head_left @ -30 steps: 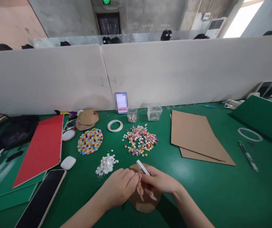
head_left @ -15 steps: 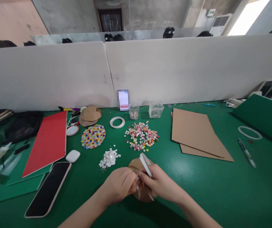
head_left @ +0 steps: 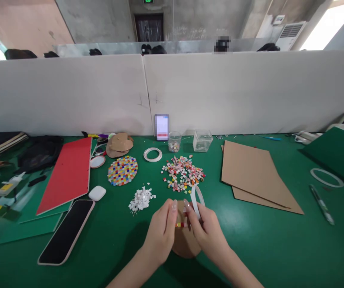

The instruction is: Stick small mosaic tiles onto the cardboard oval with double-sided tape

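Note:
Low in the middle, my left hand [head_left: 161, 232] and my right hand [head_left: 206, 230] meet over a brown cardboard disc [head_left: 185, 244] lying on the green table [head_left: 280, 248]. A few small coloured tiles [head_left: 181, 225] sit on the disc between my hands. My right hand grips a white tape ring [head_left: 197, 197], which stands on edge above its fingers. My left hand's fingers curl beside the disc, thumb tip raised near the tape; I cannot see what it holds.
Beyond my hands lie a heap of coloured mosaic tiles [head_left: 183, 173], white paper scraps [head_left: 141, 198], a tiled disc [head_left: 123, 170], another tape ring [head_left: 153, 154], two clear cups [head_left: 202, 140], cardboard sheets [head_left: 256, 174], a phone [head_left: 66, 231], a red board [head_left: 69, 174] and a pen [head_left: 322, 204].
Both hands have shifted slightly right and turned upright over the disc. The tape ring has swung from lying flat to standing on edge. Coloured tiles on the disc have come into view.

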Tool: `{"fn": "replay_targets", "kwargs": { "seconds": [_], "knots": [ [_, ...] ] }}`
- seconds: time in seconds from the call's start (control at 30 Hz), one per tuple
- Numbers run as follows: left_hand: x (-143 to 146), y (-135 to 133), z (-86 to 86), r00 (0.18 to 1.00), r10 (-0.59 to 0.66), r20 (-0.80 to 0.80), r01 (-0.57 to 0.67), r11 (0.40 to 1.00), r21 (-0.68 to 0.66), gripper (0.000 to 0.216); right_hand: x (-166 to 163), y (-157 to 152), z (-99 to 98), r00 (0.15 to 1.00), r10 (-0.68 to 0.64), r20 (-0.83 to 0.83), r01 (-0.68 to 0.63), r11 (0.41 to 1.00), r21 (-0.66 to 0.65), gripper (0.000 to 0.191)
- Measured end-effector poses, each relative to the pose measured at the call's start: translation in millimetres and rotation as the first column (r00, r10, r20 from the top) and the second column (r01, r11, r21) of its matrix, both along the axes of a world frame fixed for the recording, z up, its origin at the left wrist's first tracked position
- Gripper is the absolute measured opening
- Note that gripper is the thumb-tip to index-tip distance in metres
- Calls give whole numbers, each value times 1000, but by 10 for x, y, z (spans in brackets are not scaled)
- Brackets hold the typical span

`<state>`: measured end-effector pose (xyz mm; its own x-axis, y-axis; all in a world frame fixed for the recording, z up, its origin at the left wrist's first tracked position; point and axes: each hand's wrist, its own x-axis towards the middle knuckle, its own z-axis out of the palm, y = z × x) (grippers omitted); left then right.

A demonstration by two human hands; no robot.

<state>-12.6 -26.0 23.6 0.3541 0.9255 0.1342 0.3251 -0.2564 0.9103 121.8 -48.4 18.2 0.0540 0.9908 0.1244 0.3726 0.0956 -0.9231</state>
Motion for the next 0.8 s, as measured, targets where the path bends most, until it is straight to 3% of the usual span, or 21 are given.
{"fn": "replay_targets", "kwargs": {
  "seconds": [0.13,0.3,0.57,0.8],
  "knots": [
    [145,7,-46,999,19,-41,-21,999,-33,29,-33,3,-71,993,-10,119,3,998,59,30],
    [183,53,-100,973,69,-222,-49,994,93,26,-46,0,-112,979,-63,192,53,997,55,33],
    [130,86,-181,969,57,-240,-10,981,192,21,-1,-10,-202,998,47,-51,-50,998,-47,33],
    [150,126,-261,967,131,-217,-63,954,294,23,-23,65,-270,998,-7,70,7,1000,0,32]
  ]
}}
